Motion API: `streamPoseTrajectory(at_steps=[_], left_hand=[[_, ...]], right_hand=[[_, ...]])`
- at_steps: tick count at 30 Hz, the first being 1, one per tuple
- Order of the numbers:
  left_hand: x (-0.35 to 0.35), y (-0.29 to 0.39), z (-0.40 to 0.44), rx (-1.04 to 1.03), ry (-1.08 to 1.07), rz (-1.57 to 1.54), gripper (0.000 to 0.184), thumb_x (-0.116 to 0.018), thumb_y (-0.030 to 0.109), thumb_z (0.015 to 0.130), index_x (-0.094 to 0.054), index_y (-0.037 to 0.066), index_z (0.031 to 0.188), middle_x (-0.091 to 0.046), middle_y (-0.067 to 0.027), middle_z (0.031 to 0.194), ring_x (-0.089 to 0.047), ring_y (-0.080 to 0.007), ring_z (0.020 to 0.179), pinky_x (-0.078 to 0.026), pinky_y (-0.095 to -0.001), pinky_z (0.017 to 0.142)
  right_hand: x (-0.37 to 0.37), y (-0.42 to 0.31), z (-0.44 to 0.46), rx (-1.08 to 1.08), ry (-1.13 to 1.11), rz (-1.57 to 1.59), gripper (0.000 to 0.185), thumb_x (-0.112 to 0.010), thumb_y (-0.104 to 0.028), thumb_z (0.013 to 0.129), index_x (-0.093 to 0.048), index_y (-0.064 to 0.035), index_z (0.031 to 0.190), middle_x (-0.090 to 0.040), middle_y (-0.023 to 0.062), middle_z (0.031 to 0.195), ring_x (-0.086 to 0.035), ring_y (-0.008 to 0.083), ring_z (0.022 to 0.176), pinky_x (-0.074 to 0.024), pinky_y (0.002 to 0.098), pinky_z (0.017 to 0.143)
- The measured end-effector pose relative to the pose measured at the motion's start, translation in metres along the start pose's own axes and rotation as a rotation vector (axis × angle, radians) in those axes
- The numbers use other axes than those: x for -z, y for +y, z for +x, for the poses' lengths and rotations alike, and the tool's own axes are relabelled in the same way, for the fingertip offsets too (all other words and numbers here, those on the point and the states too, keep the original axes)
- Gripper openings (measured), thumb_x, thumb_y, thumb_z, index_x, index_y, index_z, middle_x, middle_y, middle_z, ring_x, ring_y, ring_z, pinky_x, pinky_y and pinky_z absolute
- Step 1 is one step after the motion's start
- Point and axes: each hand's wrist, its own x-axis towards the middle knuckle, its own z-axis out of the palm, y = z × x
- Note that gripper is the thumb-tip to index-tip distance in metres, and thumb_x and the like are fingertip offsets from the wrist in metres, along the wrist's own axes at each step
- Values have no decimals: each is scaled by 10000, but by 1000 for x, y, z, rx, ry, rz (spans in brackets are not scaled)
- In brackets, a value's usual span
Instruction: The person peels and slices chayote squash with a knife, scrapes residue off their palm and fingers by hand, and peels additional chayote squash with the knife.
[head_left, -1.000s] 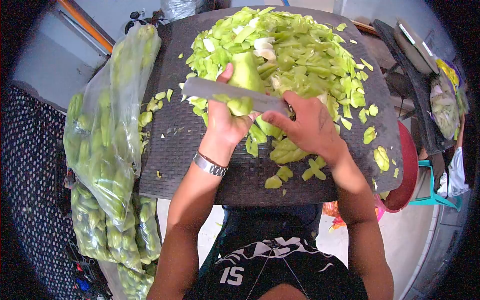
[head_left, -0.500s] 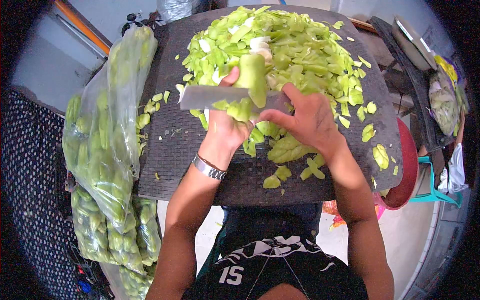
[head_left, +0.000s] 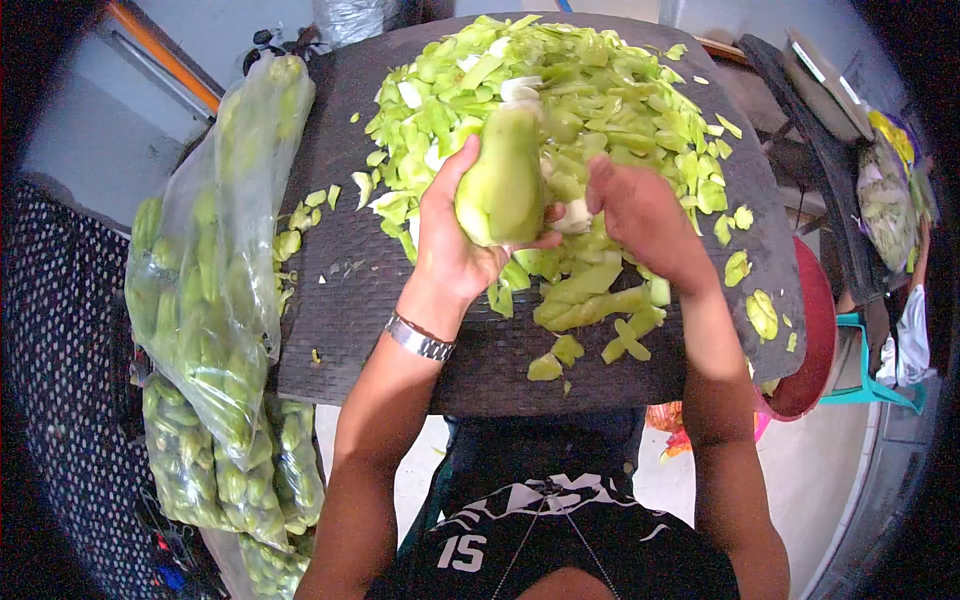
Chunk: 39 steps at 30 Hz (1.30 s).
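A pale green chayote (head_left: 502, 180), largely peeled, is upright in my left hand (head_left: 447, 222), with the fingers wrapped round its lower part. To the right of it, my right hand (head_left: 645, 215) is closed and slightly blurred. The knife's handle is in that fist, but its blade does not show clearly from this angle. Beneath and beyond both hands spreads a big heap of green peel slices (head_left: 610, 110). Larger cut pieces (head_left: 580, 300) lie near my right forearm.
The heap rests on a dark woven-textured table (head_left: 400, 375). Clear plastic bags of chayotes (head_left: 210, 270) stand along its left side. To the right are a red tub (head_left: 815, 340), a teal stool (head_left: 865, 370) and a bagged bundle (head_left: 885, 200).
My right hand has moved right, away from the chayote, and the broad knife blade has left its front. The chayote is tilted more upright, and loose slices have dropped from the blade.
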Motion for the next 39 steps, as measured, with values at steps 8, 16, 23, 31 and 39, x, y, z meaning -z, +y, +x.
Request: streamPoseTrajectory(at_steps=[8, 16, 23, 31, 39], left_hand=[[1, -6, 3, -36, 46, -69, 583, -471, 535, 1036, -576, 66, 1366, -697, -164, 1176, -719, -342, 1001, -610, -528, 780], [0, -4, -5, 61, -127, 7, 601, -457, 519, 1031, -556, 30, 1366, -694, -196, 1114, -715, -388, 904, -622, -563, 698], [-16, 2, -8, 18, -65, 0, 604, -458, 523, 1033, -552, 50, 1397, -684, -208, 1175, -710, -382, 964, -591, -584, 824], [-7, 4, 1, -137, 249, 78, 482, -506, 461, 1044, -597, 107, 1358, -686, -125, 1260, -679, -293, 1104, -547, -553, 939], [-1, -8, -2, -227, 182, 292, 443, -505, 353, 1067, -592, 17, 1344, -683, -136, 1275, -696, -279, 1094, -578, -429, 953]], right_hand=[[-8, -22, -20, -33, -120, -348, 631, -658, -645, 917, -624, -15, 902, -600, 207, 651, -645, 415, 625, -482, 461, 571], [18, 5, -7, -73, -4, -418, 689, -626, -708, 904, -644, -20, 924, -637, 213, 658, -685, 422, 668, -521, 497, 600], [54, 28, 1, -960, -103, 555, 723, -431, -751, 996, -560, -57, 839, -418, 2, 486, -406, 128, 363, -357, 312, 384], [-5, -4, -11, -168, 46, -220, 698, -532, -727, 960, -642, -37, 952, -563, 141, 532, -580, 331, 451, -479, 442, 470], [13, -15, -13, -115, -96, -465, 676, -630, -698, 908, -673, -23, 919, -632, 210, 644, -685, 437, 682, -515, 520, 610]])
